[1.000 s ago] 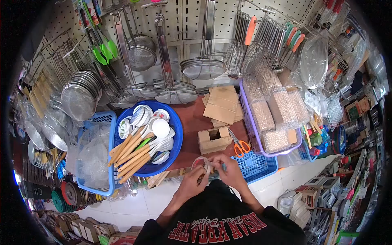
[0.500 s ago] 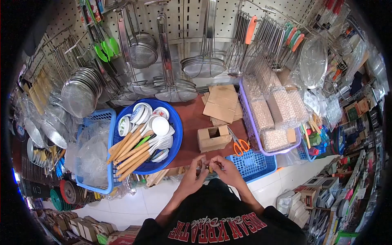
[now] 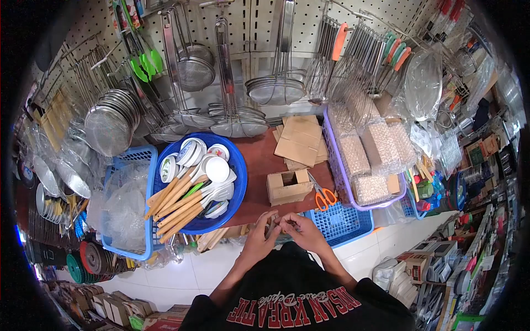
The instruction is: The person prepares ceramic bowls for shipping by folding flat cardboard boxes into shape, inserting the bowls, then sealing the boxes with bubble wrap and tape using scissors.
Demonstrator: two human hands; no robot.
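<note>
My left hand and my right hand are close together at the table's front edge, fingers bent inward and almost touching. Something small seems to be between the fingertips, but I cannot make it out. Just beyond them stands a small open cardboard box on the brown table. Orange-handled scissors lie beside the box on its right, over the edge of a blue basket. Flat cardboard pieces are stacked behind the box.
To the left, a round blue basin holds wooden-handled utensils and white ladles, next to a blue basket of clear plastic. A purple basket with bubble-wrapped boxes is on the right. Strainers and whisks hang behind.
My right hand's fingers have shifted slightly and curled in closer to the left hand. The view has moved a little; the table items stay in place.
</note>
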